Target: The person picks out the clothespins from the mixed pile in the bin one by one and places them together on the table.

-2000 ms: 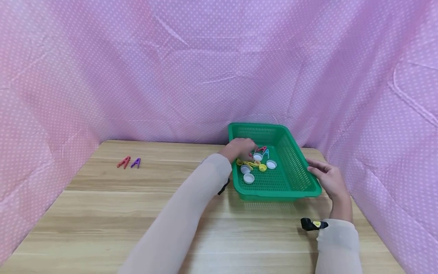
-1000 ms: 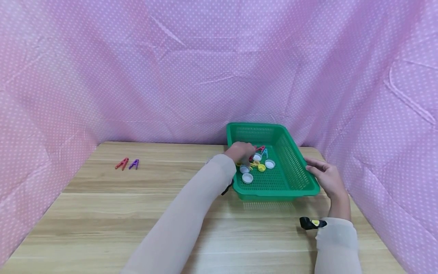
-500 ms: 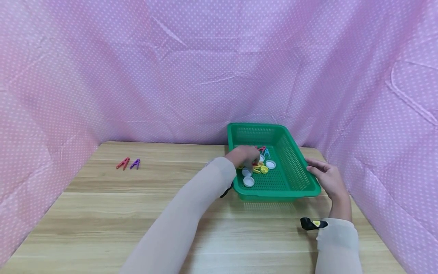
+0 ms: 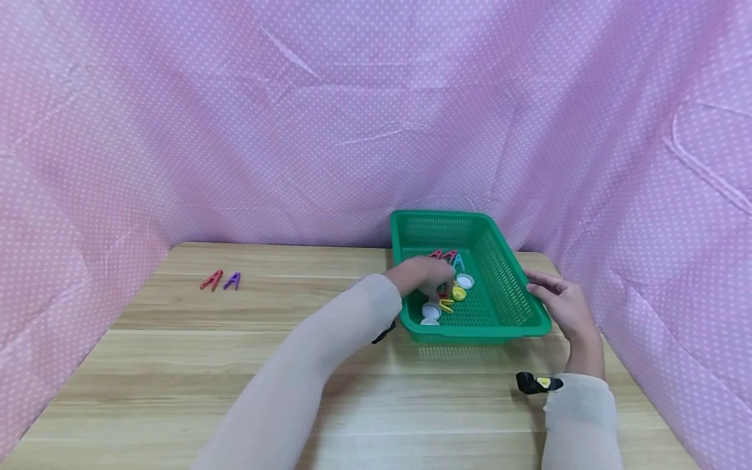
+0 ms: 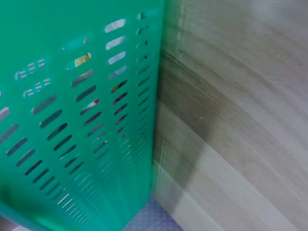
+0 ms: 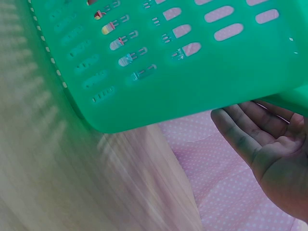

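Observation:
My left hand [image 4: 431, 274] reaches down inside the green plastic basket [image 4: 476, 336], among bottle caps and clothespins. Its fingertips are mostly hidden, so whether it pinches anything does not show. Beside it lie a yellow cap [image 4: 459, 294], a yellow clothespin [image 4: 446, 305] and a white cap [image 4: 431, 311]. A second white cap [image 4: 465, 281] is farther right. Red clothespins [image 4: 449, 255] and a light blue clothespin [image 4: 459, 262] sit behind the hand. My right hand [image 4: 561, 303] touches the basket's right rim from outside; its fingers look fairly straight in the right wrist view.
On the wooden table [image 4: 235, 365], a red clothespin [image 4: 211, 281] and a purple clothespin [image 4: 232, 281] lie at the far left. Pink dotted cloth [image 4: 352, 130] hangs behind and along both sides. The basket's slotted wall [image 5: 82, 120] fills much of the left wrist view.
My left hand has moved slightly right and nearer within the basket. White caps and yellow pieces have shifted toward the near side, and two red clothespins now show behind it. The right hand stays put.

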